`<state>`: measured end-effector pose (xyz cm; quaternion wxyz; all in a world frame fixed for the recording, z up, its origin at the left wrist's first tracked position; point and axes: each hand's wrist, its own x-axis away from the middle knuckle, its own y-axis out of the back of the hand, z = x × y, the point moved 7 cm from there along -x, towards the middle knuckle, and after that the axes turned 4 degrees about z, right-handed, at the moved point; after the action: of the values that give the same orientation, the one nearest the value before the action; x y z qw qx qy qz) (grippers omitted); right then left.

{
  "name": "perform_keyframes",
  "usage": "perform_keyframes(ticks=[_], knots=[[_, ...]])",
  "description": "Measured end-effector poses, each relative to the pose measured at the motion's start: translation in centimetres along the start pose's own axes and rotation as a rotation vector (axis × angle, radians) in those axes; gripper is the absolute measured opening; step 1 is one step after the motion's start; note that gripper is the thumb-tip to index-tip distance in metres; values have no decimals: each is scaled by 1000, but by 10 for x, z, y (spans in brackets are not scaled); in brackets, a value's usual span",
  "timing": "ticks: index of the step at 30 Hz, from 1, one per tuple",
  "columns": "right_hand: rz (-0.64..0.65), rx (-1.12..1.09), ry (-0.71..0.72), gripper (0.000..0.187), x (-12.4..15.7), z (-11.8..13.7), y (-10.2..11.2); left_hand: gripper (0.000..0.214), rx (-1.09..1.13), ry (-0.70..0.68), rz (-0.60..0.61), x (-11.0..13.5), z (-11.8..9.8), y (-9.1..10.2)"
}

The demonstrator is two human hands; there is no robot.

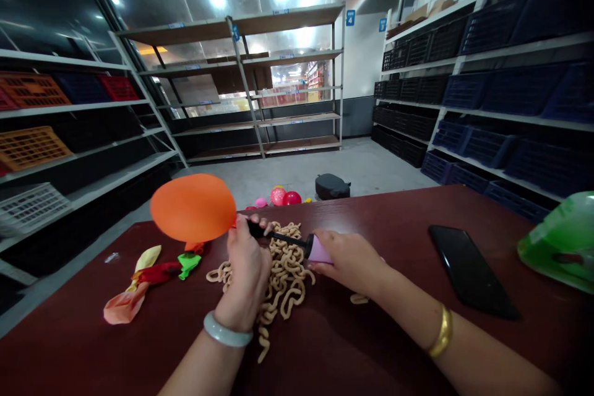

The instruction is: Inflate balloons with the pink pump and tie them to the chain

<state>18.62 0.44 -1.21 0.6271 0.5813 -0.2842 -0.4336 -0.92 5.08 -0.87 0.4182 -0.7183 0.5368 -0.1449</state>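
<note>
An orange balloon [193, 206], rounded and swollen with air, sits at the left end of a hand balloon pump [285, 237]. My left hand [245, 260] is closed around the balloon's neck and the pump's black end. My right hand [350, 260] grips the pump's purple part, with a black rod showing between the two hands. Below the pump, a heap of tan, curled, rope-like pieces [283, 278] lies on the table. Several limp balloons [153, 275] in pale yellow, red, green and peach lie left of my left hand.
On the dark red table [352, 352], a black phone [471, 272] and a green container [563, 241] lie to the right. Inflated balloons [285, 197] and a dark bag [332, 187] are on the floor beyond. Shelves [297, 119] with crates surround the room.
</note>
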Motion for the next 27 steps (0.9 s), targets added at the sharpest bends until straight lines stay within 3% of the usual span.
perform_keyframes(ticks=[5,11,15,22,24,27], knots=[[-8,-26,4,57,-1,9,-1,22,2,109,13,34,32,-16],[-16,-80,-12,59,-3,13,0,25,1,143,33,42,36,-28],[-47,-84,11,62,-2,10,1,23,-3,115,62,22,16,-24],[-83,-38,35,59,-2,-1,3,25,6,-61,0,-26,-43,4],[-90,-26,36,59,-2,-4,3,24,0,-92,-18,-31,-50,10],[-82,1,25,59,-1,-7,2,24,20,-95,-20,-31,-46,14]])
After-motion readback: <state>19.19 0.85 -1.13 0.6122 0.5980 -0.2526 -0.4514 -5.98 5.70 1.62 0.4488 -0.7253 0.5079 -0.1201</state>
